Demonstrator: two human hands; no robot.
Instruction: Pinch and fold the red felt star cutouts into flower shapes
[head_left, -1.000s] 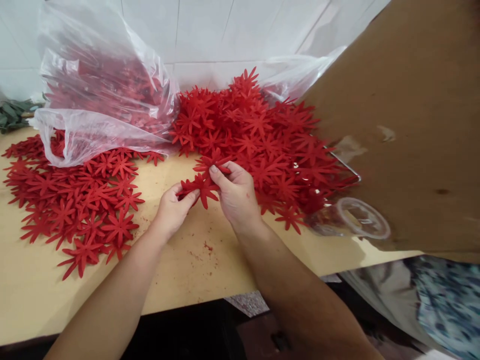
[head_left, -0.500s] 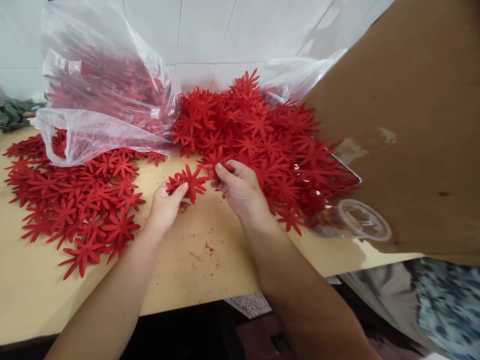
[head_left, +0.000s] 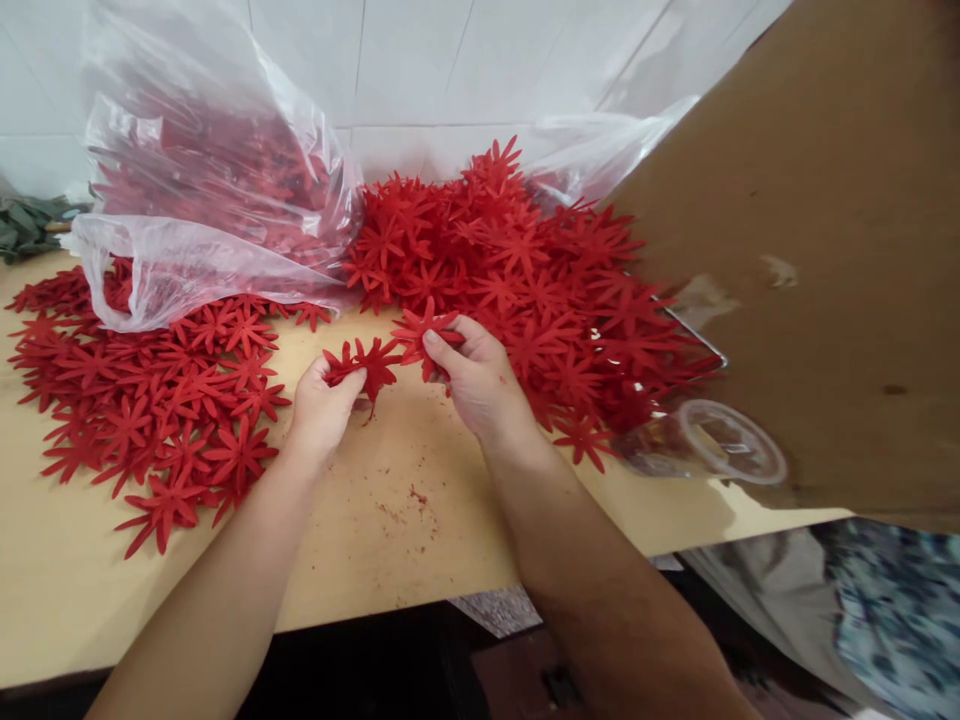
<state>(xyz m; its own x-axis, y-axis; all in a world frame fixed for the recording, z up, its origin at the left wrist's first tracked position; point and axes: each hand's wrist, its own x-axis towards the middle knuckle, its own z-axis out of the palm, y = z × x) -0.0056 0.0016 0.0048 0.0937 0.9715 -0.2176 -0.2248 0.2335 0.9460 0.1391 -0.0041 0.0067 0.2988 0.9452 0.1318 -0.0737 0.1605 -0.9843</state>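
Observation:
My left hand (head_left: 324, 405) is closed, thumb on top, around red star-shaped petal pieces (head_left: 377, 366) that look like artificial flower layers; how many it holds I cannot tell. Just to the right, my right hand (head_left: 480, 380) pinches another red petal piece (head_left: 420, 335) between thumb and fingers. The pieces' tips nearly meet; whether they touch is unclear. Behind my right hand rises a big heap of the same red pieces (head_left: 525, 260). A lower, spread-out pile (head_left: 172, 400) lies left of my left hand.
A clear plastic bag (head_left: 225, 180) full of red pieces stands at the back left. At the right a large cardboard sheet (head_left: 840, 250) leans over the table (head_left: 352, 540), beside a clear plastic cup (head_left: 731, 440). Red crumbs (head_left: 418, 500) dot the tabletop. Green leaves (head_left: 30, 228) sit far left.
My left hand has shifted slightly left with its pieces. The piece in my right hand has turned and now spreads more openly above the fingers.

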